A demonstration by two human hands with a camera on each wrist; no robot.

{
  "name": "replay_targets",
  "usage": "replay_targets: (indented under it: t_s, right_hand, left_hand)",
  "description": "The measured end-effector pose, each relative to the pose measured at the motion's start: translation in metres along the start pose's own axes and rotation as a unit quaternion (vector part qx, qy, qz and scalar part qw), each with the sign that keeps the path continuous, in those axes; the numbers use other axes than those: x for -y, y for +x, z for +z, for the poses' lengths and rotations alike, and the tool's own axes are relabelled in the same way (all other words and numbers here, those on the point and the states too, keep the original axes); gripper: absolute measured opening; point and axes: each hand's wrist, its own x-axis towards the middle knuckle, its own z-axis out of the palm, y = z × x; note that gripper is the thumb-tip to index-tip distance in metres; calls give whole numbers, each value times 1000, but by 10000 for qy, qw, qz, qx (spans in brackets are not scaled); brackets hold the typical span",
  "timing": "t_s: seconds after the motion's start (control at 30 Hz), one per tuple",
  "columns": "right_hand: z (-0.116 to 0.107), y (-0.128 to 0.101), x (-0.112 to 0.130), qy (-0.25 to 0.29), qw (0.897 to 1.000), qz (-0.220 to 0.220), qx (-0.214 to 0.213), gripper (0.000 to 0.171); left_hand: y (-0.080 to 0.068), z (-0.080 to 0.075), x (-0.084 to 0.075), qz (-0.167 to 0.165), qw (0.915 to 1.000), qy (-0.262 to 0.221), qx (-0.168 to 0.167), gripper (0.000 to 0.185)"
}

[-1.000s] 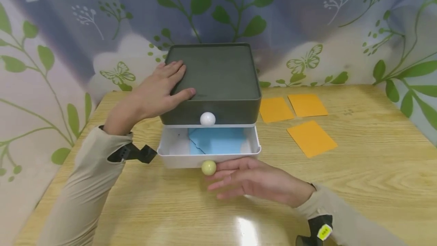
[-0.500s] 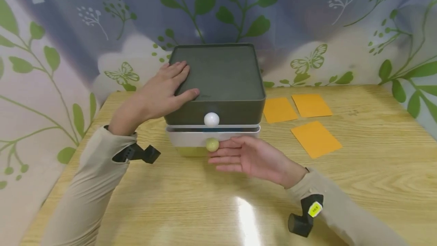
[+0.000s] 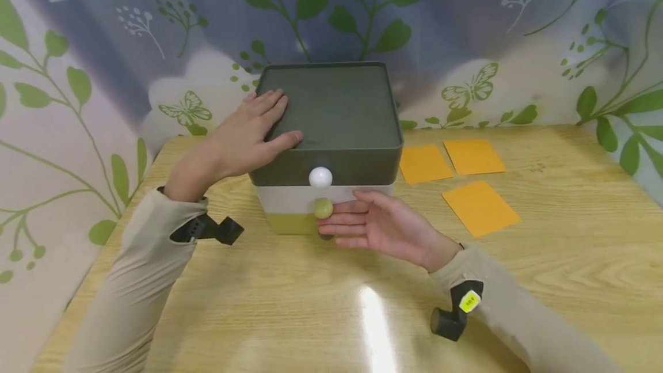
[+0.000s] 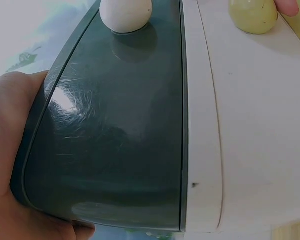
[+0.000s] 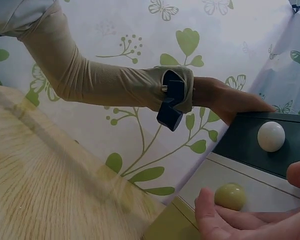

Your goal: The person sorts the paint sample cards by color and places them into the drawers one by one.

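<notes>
A small chest of drawers [image 3: 331, 114] stands at the back middle of the wooden table [image 3: 311, 304], with a dark grey top tier, a white middle drawer [image 3: 290, 199] and an olive bottom tier. My left hand [image 3: 248, 131] lies flat on the chest's top left edge, fingers straight. My right hand [image 3: 362, 223] is held flat against the white drawer's front, its straight fingers touching beside the yellow-green knob [image 3: 323, 208]. The white knob [image 3: 320, 177] sits above it. The drawer is pushed fully in. In the wrist views the white knob [image 4: 126, 12] and yellow-green knob [image 5: 230, 196] show close up.
Three orange cards [image 3: 479, 207] lie on the table to the right of the chest. A leaf-and-butterfly patterned curtain [image 3: 518, 45] hangs behind and at both sides. A glare patch sits on the near middle of the table.
My right hand pushed the white drawer inward from wide open to fully shut, hiding the blue sheet inside. The left hand stayed flat on the chest's top.
</notes>
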Motion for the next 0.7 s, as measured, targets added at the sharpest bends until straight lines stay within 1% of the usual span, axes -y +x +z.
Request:
replay_targets:
  t_s: [0.1, 0.2, 0.27, 0.33, 0.43, 0.47, 0.6, 0.7]
  right_hand:
    - [-1, -2, -8, 27, 9997, 99, -231, 48]
    - [0, -3, -25, 149, 9969, 392, -663, 34]
    - [0, -3, -36, 207, 9941, 566, -899, 34]
    - [0, 1, -45, 361, 9915, 661, -1063, 39]
    - [-5, 10, -52, 592, 9907, 582, -1080, 49]
    - [-7, 13, -53, 705, 9903, 553, -1065, 49]
    - [-14, 23, -54, 1082, 9892, 539, -832, 54]
    - [-17, 27, -56, 1153, 9889, 589, -728, 56]
  left_hand:
    - [-1, 0, 0, -23, 10000, 30, -16, 77]
    - [-2, 0, -2, -29, 10000, 40, -58, 77]
    - [-3, -1, -3, -36, 9999, 29, -97, 76]
    - [-3, -1, -4, -39, 9999, 18, -145, 75]
    - [-2, 0, -4, -66, 9998, 16, -169, 75]
    - [-2, 0, -4, -77, 9998, 14, -163, 75]
    - [-2, 2, -3, -124, 9998, -18, -136, 76]
    - [-1, 2, -3, -111, 9998, -49, -159, 75]
